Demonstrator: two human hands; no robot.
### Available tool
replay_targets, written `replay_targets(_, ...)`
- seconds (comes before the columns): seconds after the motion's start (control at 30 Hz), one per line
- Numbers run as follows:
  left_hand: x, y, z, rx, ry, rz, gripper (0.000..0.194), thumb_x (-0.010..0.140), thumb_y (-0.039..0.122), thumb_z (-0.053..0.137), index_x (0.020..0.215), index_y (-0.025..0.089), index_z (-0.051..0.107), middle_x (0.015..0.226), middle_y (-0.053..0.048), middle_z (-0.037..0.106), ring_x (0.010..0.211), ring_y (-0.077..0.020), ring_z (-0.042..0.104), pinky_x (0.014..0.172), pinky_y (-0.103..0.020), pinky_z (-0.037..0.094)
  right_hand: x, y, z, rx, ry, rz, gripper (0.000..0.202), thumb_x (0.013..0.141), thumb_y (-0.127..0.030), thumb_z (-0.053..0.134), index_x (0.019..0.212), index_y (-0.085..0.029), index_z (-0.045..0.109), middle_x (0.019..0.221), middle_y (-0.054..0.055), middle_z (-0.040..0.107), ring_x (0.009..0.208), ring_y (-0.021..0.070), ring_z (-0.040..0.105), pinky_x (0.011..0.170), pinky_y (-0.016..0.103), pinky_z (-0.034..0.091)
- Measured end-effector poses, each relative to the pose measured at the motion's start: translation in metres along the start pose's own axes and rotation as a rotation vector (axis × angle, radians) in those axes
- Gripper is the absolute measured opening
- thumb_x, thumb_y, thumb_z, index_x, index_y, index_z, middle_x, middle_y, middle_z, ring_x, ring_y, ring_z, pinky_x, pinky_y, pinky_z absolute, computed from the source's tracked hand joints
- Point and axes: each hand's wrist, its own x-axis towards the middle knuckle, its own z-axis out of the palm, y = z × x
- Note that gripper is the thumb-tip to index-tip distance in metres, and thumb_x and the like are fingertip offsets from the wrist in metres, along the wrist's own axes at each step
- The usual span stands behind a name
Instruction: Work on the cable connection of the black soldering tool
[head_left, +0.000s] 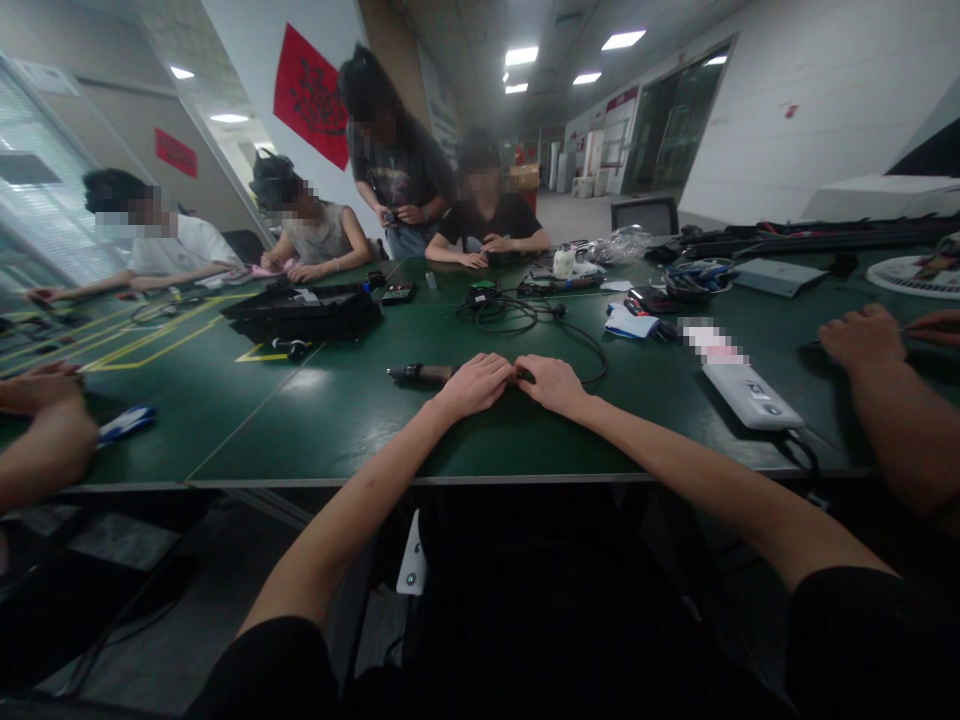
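At the centre of the frame, my bare left hand (480,385) and bare right hand (553,385) meet, fingers curled together around a small dark object (519,375); I cannot tell how tightly they grip. A dark cylindrical tool with a brown grip (421,373) lies beside the left hand on the green table (360,430).

The room is lit rather dimly by ceiling panels (522,55) and by window light from the left. Soft glare is cast on the green tabletop (375,430); the lower area is sunk in shadow, and the edges are stretched and blurred.
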Motion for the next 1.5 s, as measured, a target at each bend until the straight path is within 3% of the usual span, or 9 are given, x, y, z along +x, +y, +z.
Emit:
replay_targets(0.7,-0.0002,0.0002,0.0003,0.016,-0.002,0.005,0.019,0.105,0.026,0.047,0.117,0.021,0.061,0.115,-0.009,0.067,0.113,-0.0251,0.060,0.101,-0.043,0.045,0.0011,0.0017,0.0023,-0.014,0.002,0.001,0.014,0.101,-0.033,0.060,0.112,-0.026,0.066,0.112,0.004,0.073,0.094,0.0232,0.066,0.070,0.030,0.037)
replay_targets(0.87,-0.0006,0.0005,0.0000,-0.011,-0.003,0.022,0.023,0.102,0.020,0.048,0.120,0.022,0.061,0.118,-0.009,0.067,0.117,-0.0245,0.059,0.102,-0.042,0.045,0.0005,-0.0002,-0.0007,-0.009,-0.010,0.008,0.015,0.102,-0.034,0.059,0.113,-0.026,0.066,0.111,0.005,0.073,0.094,0.0233,0.067,0.071,0.030,0.038)
replay_targets(1.5,-0.0009,-0.0009,0.0002,-0.003,-0.004,0.027,0.022,0.104,0.020,0.046,0.120,0.022,0.062,0.119,-0.008,0.067,0.117,-0.0236,0.058,0.101,-0.041,0.045,0.0002,-0.0007,-0.0007,-0.003,-0.006,0.015,0.017,0.102,-0.033,0.058,0.115,-0.027,0.067,0.113,0.005,0.073,0.094,0.0230,0.066,0.072,0.030,0.039)
